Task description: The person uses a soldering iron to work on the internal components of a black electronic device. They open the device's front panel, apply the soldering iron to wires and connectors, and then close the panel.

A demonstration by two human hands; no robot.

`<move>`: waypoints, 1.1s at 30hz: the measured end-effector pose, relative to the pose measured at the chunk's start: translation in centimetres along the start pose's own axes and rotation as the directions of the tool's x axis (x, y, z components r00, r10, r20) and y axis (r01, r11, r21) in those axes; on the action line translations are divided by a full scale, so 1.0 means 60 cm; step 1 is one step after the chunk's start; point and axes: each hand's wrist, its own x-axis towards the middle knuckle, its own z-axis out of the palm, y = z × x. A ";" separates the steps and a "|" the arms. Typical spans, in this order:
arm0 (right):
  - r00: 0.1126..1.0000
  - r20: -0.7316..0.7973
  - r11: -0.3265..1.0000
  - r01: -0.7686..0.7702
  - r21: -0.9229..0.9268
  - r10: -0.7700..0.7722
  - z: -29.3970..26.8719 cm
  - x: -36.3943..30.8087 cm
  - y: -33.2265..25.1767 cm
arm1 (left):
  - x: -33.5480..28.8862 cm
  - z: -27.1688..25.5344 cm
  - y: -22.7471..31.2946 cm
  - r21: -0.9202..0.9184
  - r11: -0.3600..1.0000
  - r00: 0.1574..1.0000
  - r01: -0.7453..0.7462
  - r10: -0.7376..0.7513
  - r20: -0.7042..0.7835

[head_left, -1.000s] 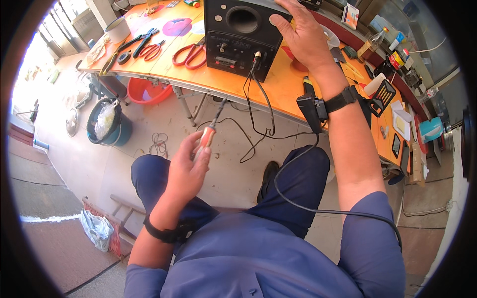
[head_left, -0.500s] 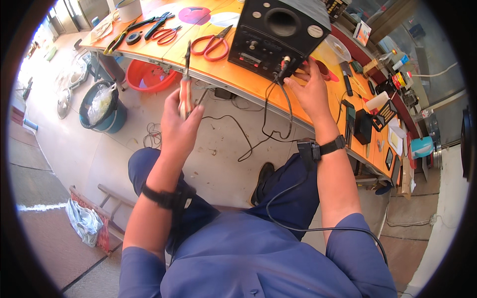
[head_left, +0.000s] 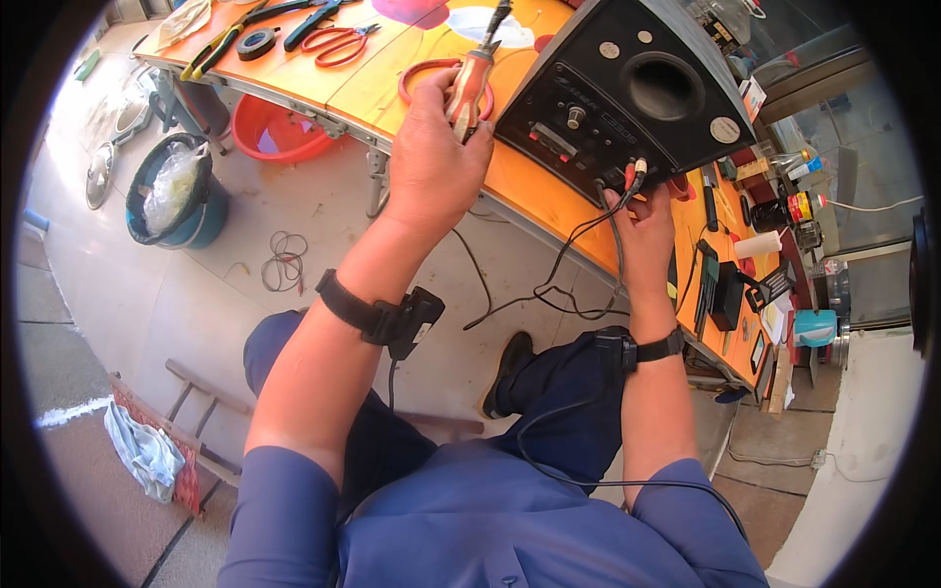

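Note:
A black box speaker (head_left: 608, 93) stands on the orange workbench, its rear panel with knob and round port facing me. Red and white plugs (head_left: 635, 174) sit in that panel, and black audio cables (head_left: 588, 227) hang from it over the bench edge. My right hand (head_left: 649, 235) is closed around the cables just below the plugs; the speaker's lower edge partly hides its fingertips. My left hand (head_left: 436, 162) grips a hand tool (head_left: 470, 93) with a red-and-cream handle and narrow dark end, pointing up, left of the speaker. Red-handled scissors (head_left: 417, 73) lie partly behind that hand.
On the workbench (head_left: 368, 93) at left lie pliers (head_left: 211, 49), black tape (head_left: 258, 43) and small red scissors (head_left: 338, 44). A red basin (head_left: 279, 137) and a blue bucket (head_left: 191, 216) stand on the floor. Tools and a black box (head_left: 726, 296) crowd the right end.
My left hand with the tool has moved up and right, close to the speaker. My right hand has shifted from the speaker's lower corner to the cables by the plugs. The speaker appears turned.

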 end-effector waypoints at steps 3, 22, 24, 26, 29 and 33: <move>1.000 -0.009 1.000 0.008 0.015 -0.008 0.002 0.000 0.007 | 0.005 0.013 -0.007 0.019 0.998 0.998 -0.062 0.062 -0.009; 0.999 -0.005 0.999 0.047 -0.006 -0.047 0.012 -0.007 0.011 | 0.003 -0.045 -0.025 -0.066 0.998 0.977 0.004 -0.018 -0.212; 0.999 -0.003 0.999 0.053 0.000 -0.053 0.012 -0.007 0.012 | 0.002 -0.057 -0.026 -0.068 0.997 0.975 0.024 -0.038 -0.220; 0.998 -0.004 0.998 0.069 -0.004 -0.069 0.013 -0.006 0.013 | 0.002 -0.070 -0.027 -0.061 0.997 0.970 0.050 -0.063 -0.235; 0.999 0.002 0.998 0.050 0.023 -0.050 0.012 -0.006 0.017 | 0.002 -0.087 -0.027 -0.095 0.993 0.966 0.070 -0.091 -0.244; 0.997 -0.011 0.997 0.076 0.023 -0.076 0.011 -0.006 0.023 | 0.000 -0.104 -0.031 -0.161 0.982 0.959 0.097 -0.135 -0.247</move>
